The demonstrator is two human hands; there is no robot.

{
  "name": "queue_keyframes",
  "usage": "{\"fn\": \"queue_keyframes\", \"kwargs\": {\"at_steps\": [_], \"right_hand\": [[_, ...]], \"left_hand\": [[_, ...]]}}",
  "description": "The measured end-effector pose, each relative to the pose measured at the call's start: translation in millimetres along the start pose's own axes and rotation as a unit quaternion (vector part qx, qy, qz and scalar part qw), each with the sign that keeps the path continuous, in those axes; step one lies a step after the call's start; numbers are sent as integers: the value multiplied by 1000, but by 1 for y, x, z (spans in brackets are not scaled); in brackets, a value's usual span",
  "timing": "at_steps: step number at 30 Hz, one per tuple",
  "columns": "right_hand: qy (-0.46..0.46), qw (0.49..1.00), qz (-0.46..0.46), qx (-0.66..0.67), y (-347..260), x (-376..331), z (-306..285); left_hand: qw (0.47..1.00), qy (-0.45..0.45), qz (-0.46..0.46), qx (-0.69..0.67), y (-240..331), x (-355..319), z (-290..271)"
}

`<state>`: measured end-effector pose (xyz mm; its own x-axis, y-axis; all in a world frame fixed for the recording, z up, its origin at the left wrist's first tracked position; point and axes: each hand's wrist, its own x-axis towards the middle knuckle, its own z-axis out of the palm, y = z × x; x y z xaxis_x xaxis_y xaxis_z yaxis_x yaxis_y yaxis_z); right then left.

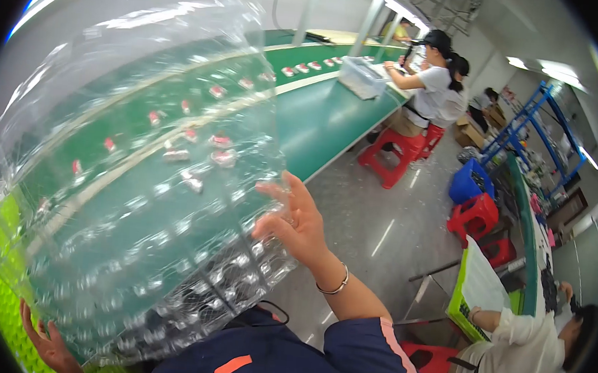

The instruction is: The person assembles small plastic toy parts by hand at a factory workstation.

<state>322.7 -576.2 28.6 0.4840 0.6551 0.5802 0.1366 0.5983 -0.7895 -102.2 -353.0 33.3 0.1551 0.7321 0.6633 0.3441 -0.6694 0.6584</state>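
A large clear plastic blister tray (pixel 152 204), with rows of moulded pockets, is tilted up in front of me and fills the left of the head view. My right hand (pixel 295 221) grips its right edge, thumb and fingers curled around it. At the lower left corner my left hand (pixel 48 346) holds the tray, its fingers partly hidden. Through the plastic, small red-and-silver pieces (pixel 223 157) show on the green table (pixel 317 129), and more lie on the green conveyor belt (pixel 294 60).
Bright green trays (pixel 1 235) stand at the left. A clear bin (pixel 363 77) sits farther along the table near seated co-workers (pixel 424 84). Red stools (pixel 393 155), a blue bin (pixel 473 181) and another person (pixel 516 354) with a green tray (pixel 482 293) are at my right.
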Motion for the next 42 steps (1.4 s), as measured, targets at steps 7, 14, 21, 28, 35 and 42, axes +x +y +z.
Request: {"fn": "queue_keyframes", "kwargs": {"at_steps": [7, 14, 21, 28, 35, 42], "right_hand": [[289, 940, 93, -155, -50, -97, -140], [616, 785, 39, -52, -105, -275, -249], [723, 677, 119, -65, -43, -420, -265], [777, 621, 105, 9, 45, -377, -285], [775, 617, 93, 103, 146, -263, -287], [726, 673, 116, 82, 150, -196, -284]], "left_hand": [[954, -114, 214, -177, 88, 14, 89], [933, -210, 218, -194, 114, 4, 123], [920, -321, 209, -84, 94, -11, 141], [930, -323, 176, 2, 76, -24, 156], [932, -328, 148, 50, 51, -32, 150], [932, -346, 104, 43, 52, -28, 138]]}}
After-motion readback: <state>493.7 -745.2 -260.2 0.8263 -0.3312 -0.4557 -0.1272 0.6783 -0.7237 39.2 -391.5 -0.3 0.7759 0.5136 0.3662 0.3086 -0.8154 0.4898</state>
